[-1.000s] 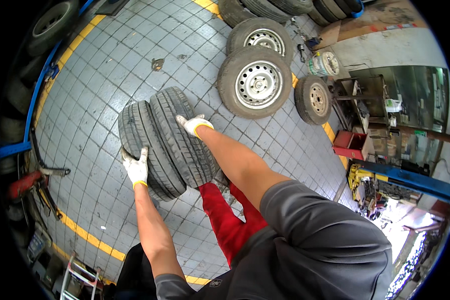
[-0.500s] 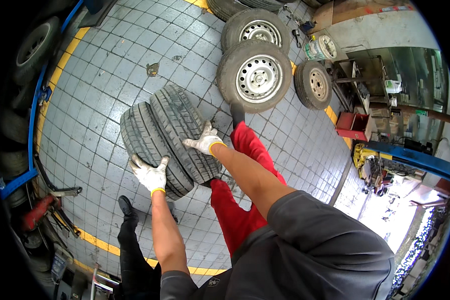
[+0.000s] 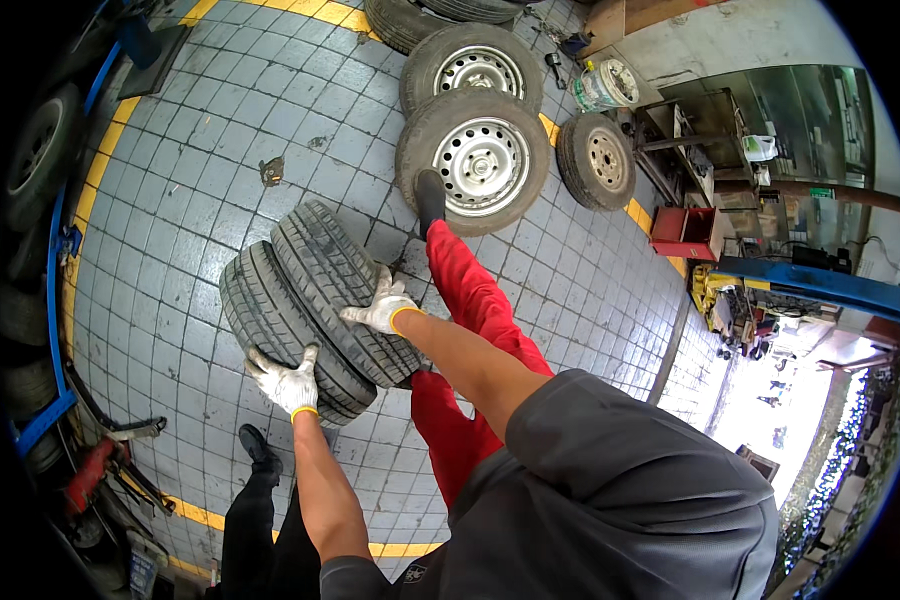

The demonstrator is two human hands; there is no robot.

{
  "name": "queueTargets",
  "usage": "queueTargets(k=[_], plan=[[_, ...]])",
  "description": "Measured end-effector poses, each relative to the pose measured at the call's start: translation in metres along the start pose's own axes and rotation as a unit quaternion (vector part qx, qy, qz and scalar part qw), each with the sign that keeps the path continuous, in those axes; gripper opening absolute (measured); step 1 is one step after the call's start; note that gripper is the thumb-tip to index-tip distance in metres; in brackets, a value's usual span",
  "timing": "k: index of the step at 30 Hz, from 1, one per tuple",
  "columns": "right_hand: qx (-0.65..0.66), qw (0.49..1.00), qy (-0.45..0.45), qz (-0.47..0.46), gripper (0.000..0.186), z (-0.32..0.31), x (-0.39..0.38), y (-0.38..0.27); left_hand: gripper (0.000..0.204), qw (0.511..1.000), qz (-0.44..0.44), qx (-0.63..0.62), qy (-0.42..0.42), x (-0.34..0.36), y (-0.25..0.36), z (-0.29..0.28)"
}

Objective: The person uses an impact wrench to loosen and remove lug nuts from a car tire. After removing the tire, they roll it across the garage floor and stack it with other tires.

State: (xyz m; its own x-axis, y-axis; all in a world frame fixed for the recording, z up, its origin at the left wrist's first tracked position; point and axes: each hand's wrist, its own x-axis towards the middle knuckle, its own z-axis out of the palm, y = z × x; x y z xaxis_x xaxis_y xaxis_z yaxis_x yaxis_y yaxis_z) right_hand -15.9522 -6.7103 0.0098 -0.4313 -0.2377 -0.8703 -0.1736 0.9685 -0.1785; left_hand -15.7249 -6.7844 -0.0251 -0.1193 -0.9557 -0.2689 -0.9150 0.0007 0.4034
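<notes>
Two black tyres stand on their treads side by side, pressed close together: a left tyre (image 3: 270,310) and a right tyre (image 3: 335,260). My left hand (image 3: 285,380), in a white glove with a yellow cuff, grips the near part of the left tyre's tread, thumb apart from the fingers. On the right tyre, my right hand (image 3: 382,305), gloved alike, holds the tread near its right edge. The undersides of both tyres are hidden. Beyond my right hand, my dark shoe (image 3: 431,198) overlaps the edge of a silver-rimmed wheel (image 3: 482,165) lying on the floor.
Another silver-rimmed wheel (image 3: 478,72) lies behind the first, and a smaller wheel (image 3: 603,160) leans farther right. A white bucket (image 3: 605,85) and a red box (image 3: 688,233) stand right. Another person's black-clad leg (image 3: 250,520) is at lower left. A blue rail (image 3: 55,290) runs along the left.
The whole view has shifted, moving the scene down and left. My shoe has come farther forward over the silver-rimmed wheel's edge. Both hands keep their hold on the tyres.
</notes>
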Motion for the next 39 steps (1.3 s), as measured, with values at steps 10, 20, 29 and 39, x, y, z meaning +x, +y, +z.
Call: queueTargets(k=[10, 20, 29, 39], plan=[[0.010, 1.000, -0.010, 0.003, 0.137, -0.002, 0.002, -0.005, 0.125, 0.999, -0.005, 0.032, -0.017, 0.010, 0.002, -0.002], [0.037, 0.999, -0.020, 0.022, 0.136, -0.014, 0.000, -0.013, 0.124, 0.998, 0.002, 0.044, -0.039, 0.026, 0.018, -0.008], [0.044, 0.999, -0.005, 0.024, 0.139, -0.033, 0.021, -0.041, 0.122, 0.994, -0.006, 0.087, -0.070, 0.075, 0.042, -0.009], [0.054, 0.998, 0.006, 0.038, 0.130, -0.062, 0.044, -0.100, 0.095, 0.979, 0.062, 0.189, 0.030, 0.092, 0.079, 0.004]])
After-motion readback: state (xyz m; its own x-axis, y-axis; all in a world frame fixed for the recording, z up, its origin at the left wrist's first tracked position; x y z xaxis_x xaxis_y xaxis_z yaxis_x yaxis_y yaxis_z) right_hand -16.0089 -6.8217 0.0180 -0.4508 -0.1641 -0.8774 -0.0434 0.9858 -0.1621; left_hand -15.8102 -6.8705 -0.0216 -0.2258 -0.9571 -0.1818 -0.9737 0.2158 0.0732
